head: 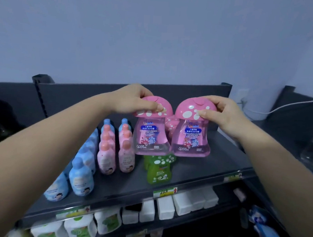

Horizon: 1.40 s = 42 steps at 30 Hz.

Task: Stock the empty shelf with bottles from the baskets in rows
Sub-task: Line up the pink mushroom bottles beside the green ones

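The left grip (133, 99) pinches the spotted cap of the left pink bottle (152, 136), and the right grip (222, 112) pinches the cap of the right pink bottle (191, 137). Both bottles hang upright, side by side and touching, above the grey shelf (222, 157). At their 6 o'clock a green bottle (158, 172) stands on the shelf, at 9 o'clock two rows of small pink bottles (114, 152), and at 8 o'clock the blue bottles (81, 177)

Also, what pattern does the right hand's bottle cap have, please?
Pink cap with white spots; head view.
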Motion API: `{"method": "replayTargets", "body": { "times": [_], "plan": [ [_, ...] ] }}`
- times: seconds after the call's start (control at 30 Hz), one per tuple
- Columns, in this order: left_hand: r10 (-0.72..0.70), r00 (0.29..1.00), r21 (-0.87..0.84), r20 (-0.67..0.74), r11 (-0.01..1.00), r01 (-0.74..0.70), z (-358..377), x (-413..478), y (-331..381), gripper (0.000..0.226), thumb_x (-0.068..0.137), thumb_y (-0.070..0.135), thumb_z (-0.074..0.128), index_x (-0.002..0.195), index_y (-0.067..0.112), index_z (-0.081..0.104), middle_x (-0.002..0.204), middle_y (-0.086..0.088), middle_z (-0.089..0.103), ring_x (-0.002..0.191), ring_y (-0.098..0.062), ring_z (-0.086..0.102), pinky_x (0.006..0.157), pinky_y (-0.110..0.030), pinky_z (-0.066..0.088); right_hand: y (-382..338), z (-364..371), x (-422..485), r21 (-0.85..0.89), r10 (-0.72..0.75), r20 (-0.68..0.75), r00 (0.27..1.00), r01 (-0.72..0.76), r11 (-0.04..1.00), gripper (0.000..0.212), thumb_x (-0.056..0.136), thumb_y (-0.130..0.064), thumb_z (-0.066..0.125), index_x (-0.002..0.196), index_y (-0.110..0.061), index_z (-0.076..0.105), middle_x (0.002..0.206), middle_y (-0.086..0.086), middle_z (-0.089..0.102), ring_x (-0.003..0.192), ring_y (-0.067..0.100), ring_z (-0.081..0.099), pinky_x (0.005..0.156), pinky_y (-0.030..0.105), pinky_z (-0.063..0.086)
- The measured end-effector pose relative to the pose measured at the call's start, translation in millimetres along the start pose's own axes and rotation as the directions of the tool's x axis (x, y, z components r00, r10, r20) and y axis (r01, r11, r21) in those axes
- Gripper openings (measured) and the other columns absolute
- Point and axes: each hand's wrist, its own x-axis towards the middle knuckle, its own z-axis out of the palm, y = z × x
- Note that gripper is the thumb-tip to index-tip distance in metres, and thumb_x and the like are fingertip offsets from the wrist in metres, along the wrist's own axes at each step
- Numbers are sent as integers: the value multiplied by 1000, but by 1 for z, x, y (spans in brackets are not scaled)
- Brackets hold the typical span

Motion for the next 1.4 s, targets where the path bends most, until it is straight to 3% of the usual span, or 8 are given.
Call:
{"method": "replayTargets", "body": {
  "times": [0.13,0.33,0.5,0.67,0.9,1.1,1.23,1.4],
  "plan": [
    [29,999,35,21,999,-30,-1,39,-2,51,64,63,67,81,15,70,69,4,68,59,-5,58,61,-24,45,9,-13,22,-33,2,-7,1000,-2,999,46,57,-43,75,101,-28,70,93,-9,75,88,8,70,76,21,55],
    [73,997,20,-2,997,-73,-1,97,-6,50,64,59,67,83,14,71,70,5,66,59,-3,57,60,-21,45,28,-39,53,-10,13,-58,998,-14,1000,42,61,-32,78,101,-28,68,90,-10,75,86,7,70,70,20,54],
    [75,997,38,13,996,-76,15,132,-17,73,51,72,63,87,9,71,79,-8,71,63,-9,59,63,-27,46,69,-60,58,3,111,-77,991,-112,994,51,56,-37,77,105,-27,68,95,-7,75,90,12,71,73,22,55],
    [24,996,12,-86,1000,-23,23,154,-20,73,50,72,63,84,8,68,69,1,64,57,-7,54,58,-24,42,121,-73,62,-34,188,-3,982,-188,982,37,80,-1,76,104,-25,65,98,-3,72,87,7,70,70,20,55],
    [-69,987,-18,-149,998,67,45,163,-18,68,55,69,67,82,6,67,66,3,62,56,-8,54,56,-23,42,207,-46,63,-90,303,270,914,-289,953,51,73,-1,83,119,-10,62,110,4,72,101,16,69,86,27,57],
    [-154,971,-10,-182,988,154,65,158,-12,46,73,51,77,80,7,67,64,0,64,57,-8,55,58,-25,43,245,-30,64,-33,218,394,893,-223,974,53,71,-16,86,118,-25,64,117,-3,71,112,14,66,99,38,52],
    [-198,957,-26,-212,980,197,72,150,-8,53,70,52,79,88,3,69,79,-14,72,63,-11,60,61,-26,47,253,-30,64,-37,174,435,883,-176,984,48,71,-27,84,115,-35,65,115,-4,71,108,15,68,99,44,52],
    [-237,941,4,-243,969,246,77,145,-3,35,77,47,76,74,13,65,68,-5,66,57,-7,58,51,-14,43,252,-36,71,-252,16,497,868,127,959,65,78,-48,77,134,-22,58,115,-20,47,105,-5,54,91,16,43]
  ]
}}
